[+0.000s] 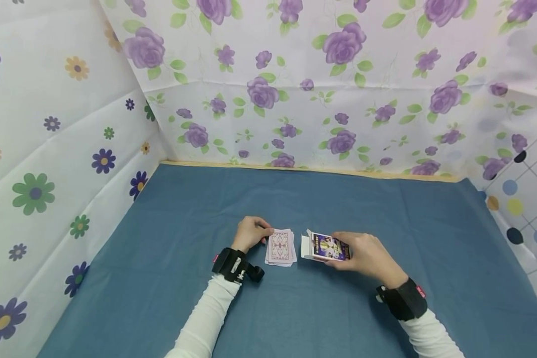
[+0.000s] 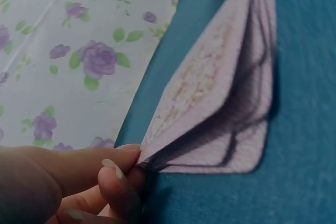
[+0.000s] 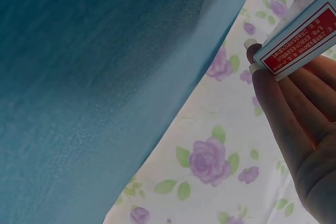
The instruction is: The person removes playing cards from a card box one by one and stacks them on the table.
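A stack of playing cards (image 1: pixel 280 247) lies on the blue-cloth counter (image 1: pixel 197 209), patterned backs up, just right of the left hand (image 1: pixel 252 232). That hand's grip pinches the stack's far-left corner between thumb and finger; the left wrist view shows an upper portion tilted up from the cards beneath, meeting them at the pinched corner. The right hand (image 1: pixel 370 252) grasps the playing-card box (image 1: pixel 331 247) around its right end, thumb on the near side and fingers on the far side, with the open flap end facing the stack, near but apart. The left forearm slants in from the lower left, the right from the lower right, both in white sleeves (image 1: pixel 206 318) with black wrist straps (image 1: pixel 402 300).
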A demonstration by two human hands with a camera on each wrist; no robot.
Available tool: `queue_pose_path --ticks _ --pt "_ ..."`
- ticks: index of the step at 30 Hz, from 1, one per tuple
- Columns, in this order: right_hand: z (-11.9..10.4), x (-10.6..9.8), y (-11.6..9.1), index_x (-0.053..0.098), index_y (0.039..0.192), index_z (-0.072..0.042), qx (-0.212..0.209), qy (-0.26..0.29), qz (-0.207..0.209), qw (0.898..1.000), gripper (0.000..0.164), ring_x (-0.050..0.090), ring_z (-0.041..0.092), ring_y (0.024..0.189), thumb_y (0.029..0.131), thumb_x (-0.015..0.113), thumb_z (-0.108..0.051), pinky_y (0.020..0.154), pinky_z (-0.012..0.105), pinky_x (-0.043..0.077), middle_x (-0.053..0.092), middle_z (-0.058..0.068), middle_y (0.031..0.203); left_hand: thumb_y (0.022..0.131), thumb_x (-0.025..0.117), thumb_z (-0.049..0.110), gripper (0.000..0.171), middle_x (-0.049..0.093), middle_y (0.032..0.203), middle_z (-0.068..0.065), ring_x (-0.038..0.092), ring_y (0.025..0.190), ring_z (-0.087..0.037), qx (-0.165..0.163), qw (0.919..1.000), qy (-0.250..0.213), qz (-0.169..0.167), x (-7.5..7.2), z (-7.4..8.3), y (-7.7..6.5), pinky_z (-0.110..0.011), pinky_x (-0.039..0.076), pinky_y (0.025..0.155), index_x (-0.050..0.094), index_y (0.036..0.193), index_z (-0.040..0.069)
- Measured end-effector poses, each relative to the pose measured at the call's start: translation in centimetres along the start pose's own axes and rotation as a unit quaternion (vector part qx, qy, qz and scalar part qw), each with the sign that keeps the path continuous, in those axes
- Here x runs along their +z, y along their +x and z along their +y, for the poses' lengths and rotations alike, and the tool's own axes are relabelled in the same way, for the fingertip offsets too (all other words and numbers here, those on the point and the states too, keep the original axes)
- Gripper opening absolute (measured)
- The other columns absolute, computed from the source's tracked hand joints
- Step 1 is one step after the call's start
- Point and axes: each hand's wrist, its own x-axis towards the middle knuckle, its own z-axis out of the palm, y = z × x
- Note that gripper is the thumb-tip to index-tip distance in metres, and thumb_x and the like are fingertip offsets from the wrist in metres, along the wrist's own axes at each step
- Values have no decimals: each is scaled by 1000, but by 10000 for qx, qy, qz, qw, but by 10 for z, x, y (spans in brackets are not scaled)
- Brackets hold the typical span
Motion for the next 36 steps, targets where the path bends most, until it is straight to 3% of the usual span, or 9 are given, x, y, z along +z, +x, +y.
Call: queue_pose_path --ticks 11,20,24,26,28,32,34,36 --pt "-2 -1 4 67 120 -10 70 66 -32 9999 63 61 8 79 74 79 -51 66 27 47 72 6 106 85 72 6 7 67 66 -14 55 49 -18 258 9991 275 173 1 5 -2 -24 34 47 69 83 0" --pt "-2 2 3 67 120 -10 54 19 -86 9999 63 64 10 79 74 78 -52 65 27 46 72 7 106 86 72 7 9 68 71 -15 57 53 -17 444 9980 385 241 1 3 -7 -24 40 50 69 85 -1" --pt "-3 2 4 67 120 -10 48 22 -91 9999 63 62 8 78 74 78 -52 64 25 45 72 6 106 88 70 11 10 64 69 -12 51 55 -14 778 9953 497 275 1 7 -9 -25 38 52 70 89 2" --pt "-3 2 4 67 120 -11 17 13 -68 10000 63 63 8 78 74 78 -52 64 25 45 72 6 106 90 69 14 10 62 71 -13 49 57 -16 1066 9937 332 24 2 13 -10 -25 37 54 70 94 5" --pt "-3 2 5 67 120 -11 -28 7 -37 10000 63 63 8 77 74 79 -52 64 25 46 72 6 105 91 68 17 11 62 74 -17 47 58 -18 1399 9890 111 -470 4 22 -14 -25 35 55 71 97 8" --pt "-5 1 7 67 120 -11 -153 -7 58 9999 63 64 8 77 74 79 -51 64 25 48 72 5 104 92 68 21 12 59 70 -15 43 56 -16 1783 9730 -26 -1462 12 40 -26 -23 32 55 74 97 12" --pt "-6 0 8 67 120 -11 -207 2 96 9997 63 64 8 77 74 79 -51 64 25 47 72 5 104 91 68 23 13 53 62 -8 38 51 -12 1809 9705 116 -1592 17 46 -32 -22 30 53 75 92 12" --pt "-7 -2 8 67 120 -11 -242 -11 128 9996 63 64 8 78 74 79 -52 64 25 48 72 5 105 91 69 24 14 46 55 0 36 48 -9 1672 9735 204 -1549 22 49 -37 -22 29 51 75 87 11"
